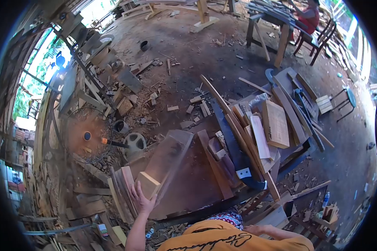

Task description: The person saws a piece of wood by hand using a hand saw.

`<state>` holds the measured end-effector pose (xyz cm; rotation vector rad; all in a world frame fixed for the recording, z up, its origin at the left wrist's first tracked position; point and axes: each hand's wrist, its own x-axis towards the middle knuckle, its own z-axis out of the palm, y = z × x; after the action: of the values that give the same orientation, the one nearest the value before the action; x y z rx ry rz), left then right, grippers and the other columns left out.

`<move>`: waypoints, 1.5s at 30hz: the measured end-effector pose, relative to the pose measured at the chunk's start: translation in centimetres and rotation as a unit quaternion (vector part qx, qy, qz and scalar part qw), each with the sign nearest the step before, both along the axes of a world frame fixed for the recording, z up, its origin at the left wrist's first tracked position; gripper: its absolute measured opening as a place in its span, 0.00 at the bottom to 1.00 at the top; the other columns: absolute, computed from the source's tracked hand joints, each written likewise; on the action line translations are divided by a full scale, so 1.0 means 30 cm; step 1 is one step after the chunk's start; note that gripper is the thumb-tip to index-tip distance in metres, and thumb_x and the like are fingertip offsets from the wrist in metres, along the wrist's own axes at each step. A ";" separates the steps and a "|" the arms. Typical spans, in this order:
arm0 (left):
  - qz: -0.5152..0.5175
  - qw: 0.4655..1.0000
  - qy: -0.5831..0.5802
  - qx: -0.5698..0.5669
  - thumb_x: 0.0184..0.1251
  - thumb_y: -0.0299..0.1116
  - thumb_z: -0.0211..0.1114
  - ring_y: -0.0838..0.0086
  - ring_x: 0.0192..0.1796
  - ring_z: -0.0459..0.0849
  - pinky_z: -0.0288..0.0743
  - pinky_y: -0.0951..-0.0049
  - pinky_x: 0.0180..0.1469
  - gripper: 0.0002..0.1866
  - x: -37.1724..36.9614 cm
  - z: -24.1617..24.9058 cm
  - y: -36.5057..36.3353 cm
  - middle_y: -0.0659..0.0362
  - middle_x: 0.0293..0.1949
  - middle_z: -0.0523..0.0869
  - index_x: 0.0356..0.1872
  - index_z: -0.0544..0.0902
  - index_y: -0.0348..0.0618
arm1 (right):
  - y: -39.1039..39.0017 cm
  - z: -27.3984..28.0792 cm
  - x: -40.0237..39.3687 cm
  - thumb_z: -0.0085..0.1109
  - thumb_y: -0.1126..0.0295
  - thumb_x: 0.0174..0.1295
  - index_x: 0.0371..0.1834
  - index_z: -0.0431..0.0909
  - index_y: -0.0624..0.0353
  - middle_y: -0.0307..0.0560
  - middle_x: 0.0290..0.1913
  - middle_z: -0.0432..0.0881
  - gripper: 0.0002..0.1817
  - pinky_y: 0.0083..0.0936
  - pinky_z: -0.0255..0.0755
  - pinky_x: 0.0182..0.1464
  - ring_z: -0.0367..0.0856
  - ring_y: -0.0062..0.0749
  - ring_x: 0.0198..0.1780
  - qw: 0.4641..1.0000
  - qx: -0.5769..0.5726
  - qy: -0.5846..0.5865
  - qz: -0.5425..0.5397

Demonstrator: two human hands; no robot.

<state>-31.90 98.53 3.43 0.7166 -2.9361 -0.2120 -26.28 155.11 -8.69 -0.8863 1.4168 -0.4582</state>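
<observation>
Firstly, as seen from where I stand: one wooden block [148,183], pale, squared, at the near left part of the workbench [190,175]. Left hand [144,203]: on the block, fingers parted along its left side, thumb toward the right; whether it grips or merely rests, I cannot tell. Right hand [255,229]: beside the wearer's body, off the workbench's near edge, finger state not discernible. Handling, by my judgement: block stiff, fairly light for its bulk, not fragile, perhaps slightly slippery if dusty; best taken across its two long sides, fingers against thumb. Also noted, toward the workbench's right side: one long saw [227,131], toothed, dark-bladed; one thick pale slab [275,124], atop other timber. Writing: black script across the orange shirt [188,240], near side of the workbench, apparently "Stockholm"; one small packet [102,229], left of the workbench, print too small to read.
</observation>
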 end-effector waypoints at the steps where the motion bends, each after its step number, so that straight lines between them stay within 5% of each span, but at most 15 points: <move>1: -0.007 1.000 0.000 -0.008 0.40 0.49 0.80 0.41 0.74 0.54 0.49 0.40 0.73 0.58 -0.003 0.004 0.001 0.40 0.71 0.58 0.76 0.57 0.51 | -0.014 0.018 -0.020 0.65 0.48 0.54 0.61 0.74 0.57 0.61 0.63 0.72 0.35 0.53 0.67 0.65 0.67 0.59 0.68 1.000 0.008 -0.005 0.022; 8: -0.018 1.000 -0.001 0.015 0.40 0.45 0.81 0.44 0.74 0.56 0.51 0.45 0.74 0.58 -0.011 0.021 0.006 0.43 0.72 0.58 0.76 0.58 0.49 | -0.002 0.090 -0.134 0.68 0.48 0.51 0.56 0.78 0.57 0.58 0.57 0.78 0.32 0.48 0.72 0.60 0.75 0.51 0.63 0.998 -0.052 -0.024 0.027; 9: -0.011 1.000 -0.006 -0.001 0.40 0.44 0.81 0.44 0.74 0.57 0.51 0.45 0.74 0.57 -0.006 0.029 0.005 0.43 0.72 0.58 0.76 0.58 0.50 | 0.031 -0.021 -0.060 0.72 0.48 0.48 0.48 0.81 0.57 0.53 0.44 0.85 0.29 0.43 0.76 0.50 0.83 0.44 0.50 0.981 -0.153 -0.092 -0.078; 10: -0.015 1.000 -0.013 -0.011 0.40 0.43 0.81 0.44 0.73 0.57 0.51 0.45 0.74 0.57 -0.009 0.030 0.006 0.43 0.72 0.58 0.76 0.58 0.50 | 0.050 -0.170 0.046 0.74 0.45 0.46 0.42 0.83 0.58 0.48 0.33 0.85 0.29 0.40 0.77 0.39 0.84 0.38 0.38 0.987 -0.115 -0.086 -0.074; 11: -0.011 1.000 -0.016 -0.021 0.41 0.42 0.81 0.44 0.74 0.57 0.51 0.44 0.74 0.57 -0.010 0.025 0.005 0.43 0.72 0.59 0.75 0.58 0.48 | 0.039 -0.145 0.048 0.73 0.45 0.49 0.44 0.82 0.59 0.46 0.32 0.85 0.30 0.38 0.76 0.35 0.81 0.35 0.35 0.991 -0.104 -0.045 -0.078; 12: -0.007 0.999 -0.019 -0.029 0.41 0.41 0.81 0.44 0.74 0.57 0.51 0.43 0.74 0.56 -0.005 0.022 0.004 0.42 0.72 0.60 0.75 0.58 0.47 | 0.021 -0.172 0.056 0.71 0.45 0.53 0.44 0.81 0.60 0.47 0.33 0.85 0.29 0.39 0.75 0.34 0.81 0.34 0.35 0.992 -0.085 -0.068 -0.062; 14: -0.034 0.999 0.001 -0.031 0.41 0.39 0.80 0.45 0.74 0.57 0.51 0.45 0.75 0.56 -0.012 0.024 0.004 0.43 0.73 0.60 0.75 0.59 0.45 | -0.046 0.051 -0.104 0.70 0.39 0.48 0.55 0.77 0.58 0.52 0.56 0.81 0.39 0.54 0.65 0.61 0.76 0.50 0.61 0.992 0.048 -0.118 -0.014; 18: -0.056 0.997 0.024 -0.050 0.41 0.42 0.80 0.48 0.73 0.60 0.53 0.46 0.74 0.57 0.001 -0.005 -0.020 0.46 0.73 0.61 0.76 0.58 0.49 | -0.042 0.087 -0.088 0.68 0.48 0.53 0.50 0.77 0.66 0.61 0.50 0.80 0.32 0.51 0.67 0.58 0.75 0.59 0.57 0.998 0.002 -0.027 -0.063; 19: -0.049 0.997 0.018 -0.052 0.40 0.41 0.80 0.49 0.74 0.60 0.53 0.47 0.74 0.57 0.007 -0.006 -0.022 0.47 0.73 0.61 0.76 0.58 0.49 | -0.051 0.047 -0.076 0.65 0.39 0.55 0.58 0.73 0.58 0.56 0.59 0.75 0.38 0.57 0.66 0.61 0.70 0.54 0.65 1.000 0.020 -0.024 -0.003; 23: -0.052 0.996 0.031 -0.067 0.41 0.40 0.80 0.51 0.75 0.59 0.53 0.48 0.75 0.57 0.015 -0.032 -0.030 0.50 0.73 0.63 0.76 0.58 0.50 | -0.067 0.182 -0.118 0.65 0.39 0.56 0.57 0.73 0.57 0.56 0.60 0.74 0.36 0.61 0.67 0.60 0.70 0.57 0.64 0.997 0.059 0.016 -0.048; 26: -0.030 0.998 0.034 -0.036 0.41 0.38 0.80 0.49 0.77 0.55 0.51 0.47 0.76 0.56 0.008 -0.023 -0.012 0.47 0.74 0.61 0.75 0.58 0.46 | -0.121 0.256 -0.210 0.70 0.50 0.50 0.54 0.78 0.56 0.56 0.59 0.77 0.31 0.59 0.72 0.55 0.74 0.56 0.61 0.995 0.094 0.015 0.043; 28: -0.027 0.998 0.027 -0.045 0.41 0.39 0.80 0.50 0.77 0.55 0.50 0.48 0.77 0.57 0.007 -0.016 -0.009 0.48 0.74 0.61 0.76 0.58 0.47 | -0.166 0.287 -0.298 0.64 0.58 0.56 0.49 0.81 0.65 0.62 0.46 0.84 0.23 0.47 0.77 0.50 0.83 0.56 0.48 0.996 0.033 0.043 0.069; 32: -0.035 0.998 0.028 -0.051 0.42 0.41 0.80 0.50 0.76 0.56 0.50 0.47 0.77 0.57 0.005 -0.015 -0.007 0.46 0.73 0.62 0.76 0.57 0.49 | -0.365 0.265 -0.459 0.70 0.54 0.53 0.43 0.80 0.65 0.62 0.41 0.84 0.24 0.47 0.77 0.47 0.83 0.56 0.46 0.978 -0.103 0.153 -0.102; 36: 0.002 1.000 0.019 0.004 0.43 0.43 0.81 0.42 0.76 0.54 0.49 0.43 0.76 0.58 0.003 0.009 0.019 0.39 0.72 0.59 0.77 0.55 0.52 | -0.738 0.365 -0.606 0.62 0.61 0.60 0.58 0.74 0.64 0.63 0.53 0.80 0.26 0.48 0.73 0.57 0.79 0.58 0.56 0.944 -0.184 0.204 -0.181; 45: 0.027 0.999 0.011 -0.019 0.41 0.49 0.79 0.43 0.76 0.53 0.47 0.41 0.77 0.56 0.004 -0.008 0.004 0.43 0.73 0.60 0.75 0.60 0.52 | -1.296 0.232 -0.670 0.60 0.65 0.66 0.71 0.64 0.60 0.65 0.58 0.79 0.31 0.44 0.74 0.57 0.79 0.58 0.57 0.880 -0.345 0.125 -0.300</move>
<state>-31.77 98.64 3.20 0.7819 -2.8873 -0.1570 -46.39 116.21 -1.73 -1.0776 1.7998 -1.4300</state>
